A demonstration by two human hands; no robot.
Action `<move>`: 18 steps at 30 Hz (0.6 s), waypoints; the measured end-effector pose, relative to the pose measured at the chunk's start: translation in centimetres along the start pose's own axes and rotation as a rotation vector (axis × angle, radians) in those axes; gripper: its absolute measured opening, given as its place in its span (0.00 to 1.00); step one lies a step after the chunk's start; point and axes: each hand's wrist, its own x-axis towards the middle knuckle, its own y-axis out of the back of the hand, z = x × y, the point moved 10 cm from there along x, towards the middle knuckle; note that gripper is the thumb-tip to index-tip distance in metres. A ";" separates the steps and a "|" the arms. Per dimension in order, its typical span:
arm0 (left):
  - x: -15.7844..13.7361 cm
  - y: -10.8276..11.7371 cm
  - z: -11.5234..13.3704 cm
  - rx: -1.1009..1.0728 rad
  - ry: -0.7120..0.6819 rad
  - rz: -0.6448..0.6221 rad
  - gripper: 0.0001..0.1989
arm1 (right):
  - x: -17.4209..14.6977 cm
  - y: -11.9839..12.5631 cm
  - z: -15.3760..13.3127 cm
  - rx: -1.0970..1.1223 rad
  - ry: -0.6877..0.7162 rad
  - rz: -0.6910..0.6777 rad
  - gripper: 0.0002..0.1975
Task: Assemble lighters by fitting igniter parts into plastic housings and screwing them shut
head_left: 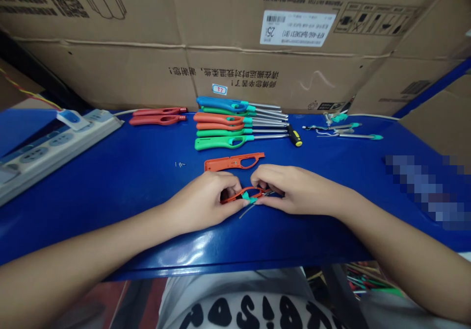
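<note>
Red handles (158, 119) lie left on the blue table (110, 182); left hand (209, 196), curled, pinches an orange casing half (233, 196) with turquoise piece (252, 200); right hand (285, 189), half-closed, meets its right end, hold unclear; metal tubes (358, 136) lie farther right.

Your left hand (213, 196) and right hand (294, 189) are close together over the near half of the counter (150, 182), with curled fingers and thumbs pointing inward. Your bare left arm (110, 243) and right arm (390, 243) slant in over the counter's front edge.
</note>
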 end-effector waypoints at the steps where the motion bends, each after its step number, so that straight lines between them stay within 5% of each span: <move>1: 0.0 0.0 0.0 0.006 0.001 -0.001 0.12 | 0.0 0.0 0.1 0.007 -0.002 0.001 0.08; 7: 0.1 0.4 -0.6 0.015 0.060 -0.045 0.13 | 0.1 0.1 1.2 0.044 -0.074 -0.009 0.10; 15: -0.1 0.5 -1.2 -0.074 0.120 -0.101 0.10 | 0.3 0.2 0.4 0.064 0.005 0.022 0.22; 18: -0.1 0.4 -1.1 -0.077 0.130 -0.077 0.09 | 0.0 2.6 0.9 0.064 0.073 0.178 0.23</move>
